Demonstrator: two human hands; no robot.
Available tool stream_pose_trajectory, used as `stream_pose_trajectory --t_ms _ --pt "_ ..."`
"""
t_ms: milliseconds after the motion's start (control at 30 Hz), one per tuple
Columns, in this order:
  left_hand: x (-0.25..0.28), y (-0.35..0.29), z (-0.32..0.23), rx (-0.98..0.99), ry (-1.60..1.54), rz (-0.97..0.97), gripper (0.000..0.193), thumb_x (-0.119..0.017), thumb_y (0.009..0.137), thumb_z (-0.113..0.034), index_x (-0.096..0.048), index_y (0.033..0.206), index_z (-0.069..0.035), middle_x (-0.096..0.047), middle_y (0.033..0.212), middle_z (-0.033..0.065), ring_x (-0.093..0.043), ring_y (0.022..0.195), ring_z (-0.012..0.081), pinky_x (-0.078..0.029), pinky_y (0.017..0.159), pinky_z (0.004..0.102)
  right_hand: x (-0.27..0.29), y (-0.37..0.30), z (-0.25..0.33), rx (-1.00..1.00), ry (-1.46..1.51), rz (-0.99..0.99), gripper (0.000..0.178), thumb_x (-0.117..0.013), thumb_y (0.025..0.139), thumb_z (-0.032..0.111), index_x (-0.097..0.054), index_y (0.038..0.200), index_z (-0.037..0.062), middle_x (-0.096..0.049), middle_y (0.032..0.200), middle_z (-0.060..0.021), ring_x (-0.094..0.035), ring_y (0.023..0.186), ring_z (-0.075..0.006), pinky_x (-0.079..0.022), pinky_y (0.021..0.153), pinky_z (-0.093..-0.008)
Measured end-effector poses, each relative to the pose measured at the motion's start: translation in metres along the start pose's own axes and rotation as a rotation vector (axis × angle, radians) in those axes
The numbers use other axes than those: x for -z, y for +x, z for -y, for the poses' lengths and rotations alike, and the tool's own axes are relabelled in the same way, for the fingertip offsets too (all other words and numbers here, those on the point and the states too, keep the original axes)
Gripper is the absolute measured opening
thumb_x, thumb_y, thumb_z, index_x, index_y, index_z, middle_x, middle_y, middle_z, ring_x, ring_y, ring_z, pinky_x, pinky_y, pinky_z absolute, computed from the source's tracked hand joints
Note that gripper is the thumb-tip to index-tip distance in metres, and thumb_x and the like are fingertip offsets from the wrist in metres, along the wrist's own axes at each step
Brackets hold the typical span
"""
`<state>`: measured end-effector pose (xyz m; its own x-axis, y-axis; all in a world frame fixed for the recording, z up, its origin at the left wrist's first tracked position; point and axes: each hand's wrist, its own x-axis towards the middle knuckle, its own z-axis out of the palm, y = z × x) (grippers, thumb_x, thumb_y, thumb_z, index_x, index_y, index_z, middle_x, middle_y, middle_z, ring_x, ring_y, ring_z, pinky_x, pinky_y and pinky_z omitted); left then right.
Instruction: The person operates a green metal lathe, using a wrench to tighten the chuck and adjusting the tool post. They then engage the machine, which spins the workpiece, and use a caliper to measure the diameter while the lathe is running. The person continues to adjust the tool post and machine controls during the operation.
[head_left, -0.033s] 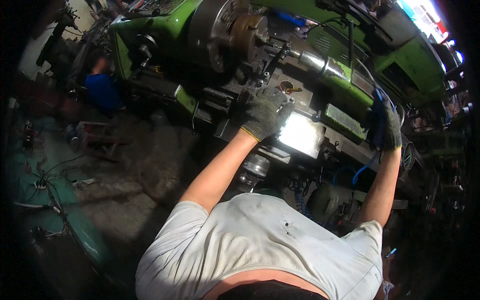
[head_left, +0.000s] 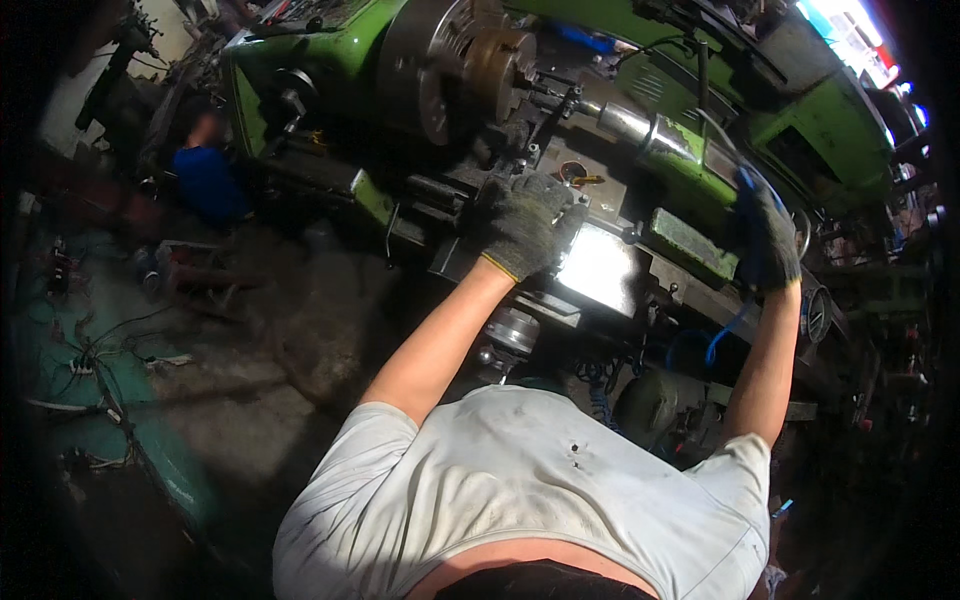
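My left hand (head_left: 527, 218), in a dark knit glove, lies on the lathe's carriage, to the left of a brightly lit metal plate (head_left: 600, 268). Its fingers are curled, and what is under them is hidden. At the right, beside the green tailstock (head_left: 690, 165), my gloved right hand (head_left: 772, 235) is closed around what looks like a blue air blow gun (head_left: 746, 205). A thin curved nozzle (head_left: 722, 138) points up and left from it; a blue hose (head_left: 728, 332) hangs below. Farther off are the large chuck (head_left: 425, 70) and a brownish round workpiece (head_left: 495, 75), with a drill-like bit (head_left: 548, 88) by it.
A small round container (head_left: 573, 171) with a yellowish piece beside it sits on the carriage. Below my left forearm's far end is a metal handwheel (head_left: 513, 330). A person in blue (head_left: 210, 183) is at the far left. Cables (head_left: 100, 365) lie on the greenish floor.
My right hand has shifted slightly up and left, and the blow gun's nozzle has swung the same way. The left hand stays where it was.
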<state>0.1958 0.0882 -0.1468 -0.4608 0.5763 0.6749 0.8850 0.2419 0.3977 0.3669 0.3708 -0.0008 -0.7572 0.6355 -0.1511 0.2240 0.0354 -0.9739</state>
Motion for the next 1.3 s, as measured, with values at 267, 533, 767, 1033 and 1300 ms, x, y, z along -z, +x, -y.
stream_pose_trajectory --t_ms 267,533,767,1033,1300 --pt "-0.002 0.005 -0.005 0.019 0.081 0.007 0.026 -0.063 0.097 -0.03 -0.073 0.104 -0.006 -0.07 0.105 0.0196 -0.063 0.104 0.0392 -0.049 0.091 0.0533 -0.138 0.172 -0.055 0.511 -0.77 0.33 0.05 -0.06 0.102 0.047 -0.069 0.126 0.0046 -0.075 0.105 -0.0122 -0.071 0.086 -0.0256 -0.056 0.078 -0.039" --pt "0.0 0.003 -0.008 0.026 0.116 0.032 0.024 -0.066 0.095 -0.026 -0.073 0.105 -0.005 -0.072 0.105 0.0161 -0.066 0.104 0.039 -0.05 0.093 0.052 -0.179 0.172 -0.054 0.555 -1.013 0.304 0.051 -0.054 0.102 0.049 -0.068 0.128 0.0072 -0.074 0.115 -0.0221 -0.071 0.105 -0.0395 -0.053 0.094 -0.0464" --pt "0.001 0.005 -0.008 0.012 0.098 -0.004 0.023 -0.065 0.095 -0.025 -0.074 0.102 -0.005 -0.072 0.103 0.0168 -0.067 0.101 0.0393 -0.051 0.091 0.0524 -0.182 0.158 -0.055 0.537 -1.049 0.318 0.056 -0.056 0.101 0.052 -0.063 0.132 0.0065 -0.073 0.116 -0.0239 -0.069 0.108 -0.0422 -0.052 0.094 -0.0504" --pt "0.0 0.006 -0.006 0.028 0.075 0.001 0.021 -0.066 0.094 -0.023 -0.074 0.099 -0.004 -0.073 0.103 0.0177 -0.067 0.104 0.0399 -0.051 0.094 0.052 -0.171 0.147 -0.062 0.628 -0.955 0.245 0.057 -0.058 0.1 0.05 -0.062 0.136 0.0071 -0.069 0.123 -0.0266 -0.067 0.11 -0.0458 -0.051 0.095 -0.0517" --pt "0.001 0.008 -0.006 -0.025 0.076 -0.006 0.021 -0.067 0.093 -0.022 -0.075 0.099 -0.004 -0.074 0.102 0.0176 -0.069 0.101 0.04 -0.052 0.093 0.0527 -0.177 0.177 -0.077 0.538 -0.968 0.309 0.061 -0.054 0.102 0.056 -0.059 0.142 0.0102 -0.069 0.125 -0.0262 -0.066 0.114 -0.0449 -0.051 0.098 -0.0511"
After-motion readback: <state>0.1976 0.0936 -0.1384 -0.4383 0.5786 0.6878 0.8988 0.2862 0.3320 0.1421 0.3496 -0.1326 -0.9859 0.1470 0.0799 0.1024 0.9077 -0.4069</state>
